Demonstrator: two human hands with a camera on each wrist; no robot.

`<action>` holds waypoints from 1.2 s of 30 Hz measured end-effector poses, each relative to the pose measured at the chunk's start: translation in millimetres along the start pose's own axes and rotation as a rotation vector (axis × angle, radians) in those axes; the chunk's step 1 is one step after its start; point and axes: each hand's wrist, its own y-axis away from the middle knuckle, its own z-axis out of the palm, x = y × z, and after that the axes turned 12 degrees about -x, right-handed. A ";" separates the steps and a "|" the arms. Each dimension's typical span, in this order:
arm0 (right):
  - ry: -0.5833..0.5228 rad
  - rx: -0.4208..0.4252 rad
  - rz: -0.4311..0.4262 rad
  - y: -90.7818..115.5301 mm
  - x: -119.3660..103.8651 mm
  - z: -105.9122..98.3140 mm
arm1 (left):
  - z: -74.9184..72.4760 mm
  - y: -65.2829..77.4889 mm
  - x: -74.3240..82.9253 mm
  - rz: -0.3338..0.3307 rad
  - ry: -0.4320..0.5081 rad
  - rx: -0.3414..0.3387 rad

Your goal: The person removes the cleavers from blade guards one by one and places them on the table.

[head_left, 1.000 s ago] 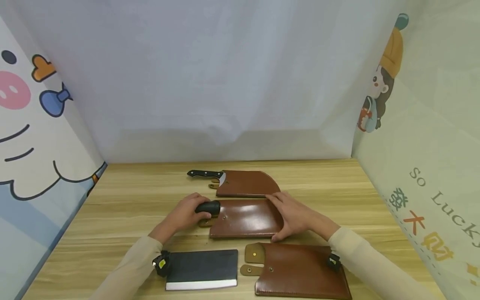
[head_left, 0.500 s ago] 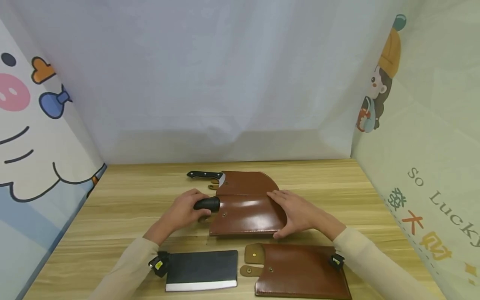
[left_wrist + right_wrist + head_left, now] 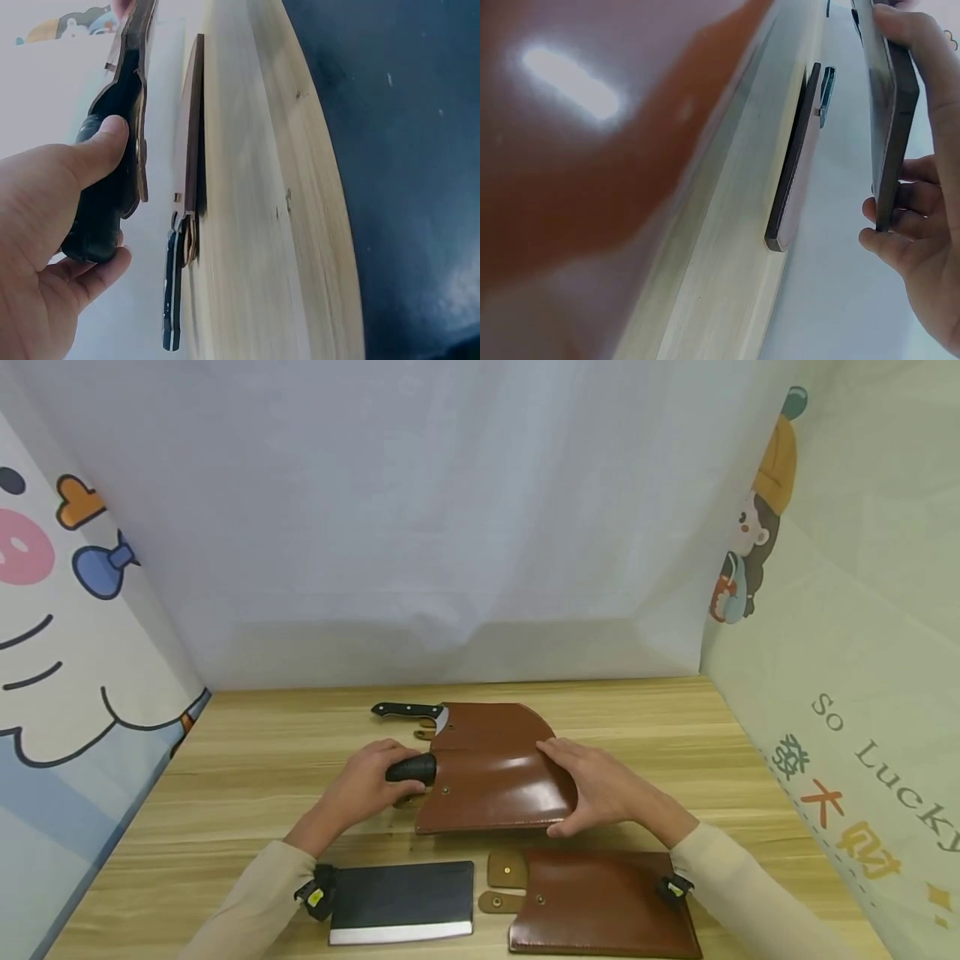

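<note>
Pale cloth (image 3: 450, 527) hangs behind a wood-grain surface (image 3: 262, 735). Raised above its middle, a brown sheath (image 3: 498, 789) with a black handle (image 3: 412, 768) is held at both ends: fingers of the left hand (image 3: 363, 785) grip the handle, those of the right hand (image 3: 600, 785) the sheath's opposite end. Another sheathed knife (image 3: 491, 727) lies near the far edge; toward the near edge lie a dark blade (image 3: 401, 893) and a flapped sheath (image 3: 600, 902).

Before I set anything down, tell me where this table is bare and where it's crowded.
Bare table: left, between the left wall and left hand; back right, between rear sheath and right wall. Crowded: middle, around the held sheath; front, at the dark blade and front sheath.
</note>
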 end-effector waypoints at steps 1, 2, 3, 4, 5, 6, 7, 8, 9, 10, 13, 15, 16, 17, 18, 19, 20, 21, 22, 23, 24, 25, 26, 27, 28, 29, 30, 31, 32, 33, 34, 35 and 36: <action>0.000 0.004 -0.002 0.3 0.0 0.2 | 0.1 0.0 0.4 0.003 -0.002 0.007; 0.000 0.008 -0.004 0.6 -0.1 0.3 | 0.1 0.0 0.7 0.007 -0.004 0.017; -0.001 0.012 -0.007 0.9 -0.5 0.3 | 0.0 0.3 1.1 0.012 -0.010 0.027; -0.002 0.015 -0.009 1.3 -0.7 0.3 | -0.3 0.6 1.4 0.018 -0.015 0.038; -0.003 0.017 -0.010 1.5 -1.1 0.2 | -0.6 0.9 1.7 0.024 -0.020 0.047; -0.004 0.019 -0.011 1.8 -1.4 0.0 | -1.1 1.2 2.1 0.029 -0.023 0.056; -0.006 0.021 -0.012 2.1 -1.9 -0.1 | -1.8 1.6 2.3 0.032 -0.024 0.061; -0.010 0.022 -0.012 2.3 -2.3 -0.3 | -2.4 1.9 2.4 0.034 -0.024 0.062; -0.013 0.023 -0.013 2.5 -2.5 -0.4 | -3.0 2.2 2.6 0.034 -0.024 0.061; -0.016 0.023 -0.013 2.7 -2.7 -0.5 | -3.5 2.3 2.7 0.030 -0.023 0.057; -0.021 0.023 -0.014 3.4 -2.4 -0.6 | -3.8 2.1 2.1 0.014 -0.016 0.044; -0.022 0.023 -0.016 3.9 -2.1 -0.7 | -3.0 2.0 0.9 0.004 -0.019 0.037; -0.023 0.022 -0.016 4.2 -2.0 -0.8 | -2.5 2.0 0.2 0.000 -0.022 0.037; -0.023 0.021 -0.016 4.6 -2.0 -0.9 | -2.0 1.9 -0.5 0.000 -0.025 0.037; -0.023 0.020 -0.015 4.8 -2.0 -1.0 | -1.6 1.8 -1.0 0.000 -0.029 0.039; -0.024 0.019 -0.015 5.1 -2.0 -1.1 | -1.2 1.8 -1.3 0.002 -0.037 0.041; -0.026 0.018 -0.014 5.4 -1.9 -1.1 | -0.8 1.8 -1.6 0.005 -0.041 0.044; -0.028 0.017 -0.015 5.6 -1.7 -1.0 | -0.4 1.8 -2.0 0.008 -0.045 0.049; -0.028 0.017 -0.014 5.8 -1.6 -1.1 | -0.3 1.6 -2.1 0.011 -0.045 0.053; -0.030 0.017 -0.015 6.0 -1.4 -1.0 | -0.2 1.6 -2.1 0.013 -0.044 0.056; -0.030 0.017 -0.016 6.1 -1.1 -0.8 | -0.2 1.6 -2.1 0.015 -0.041 0.059; -0.031 0.018 -0.017 6.5 -0.9 -0.9 | -0.2 1.8 -2.3 0.018 -0.039 0.063; -0.031 0.020 -0.020 6.8 -0.7 -0.7 | -0.3 2.1 -2.6 0.022 -0.036 0.067; -0.030 0.021 -0.020 7.2 -0.3 -0.6 | -0.5 2.4 -2.9 0.026 -0.031 0.071; -0.031 0.023 -0.021 7.5 0.0 -0.3 | -0.7 2.9 -3.1 0.030 -0.026 0.073; -0.032 0.024 -0.022 7.9 0.2 -0.1 | -0.9 3.6 -3.6 0.034 -0.023 0.075; -0.033 0.025 -0.022 8.2 0.4 0.1 | -1.0 4.2 -4.3 0.038 -0.022 0.078; -0.035 0.026 -0.022 8.5 0.5 0.4 | -1.0 4.7 -4.9 0.043 -0.021 0.080; -0.036 0.027 -0.022 8.5 0.7 0.8 | -0.9 5.4 -5.6 0.045 -0.021 0.082; -0.036 0.026 -0.022 8.7 0.7 1.1 | -0.5 5.8 -6.2 0.047 -0.021 0.084; -0.038 0.026 -0.023 8.8 0.6 1.3 | -0.2 6.3 -6.7 0.048 -0.023 0.085; -0.036 0.026 -0.023 9.0 0.6 1.5 | 0.1 6.8 -7.3 0.049 -0.024 0.086; -0.036 0.026 -0.025 9.2 0.5 1.7 | 0.5 7.3 -7.7 0.051 -0.024 0.086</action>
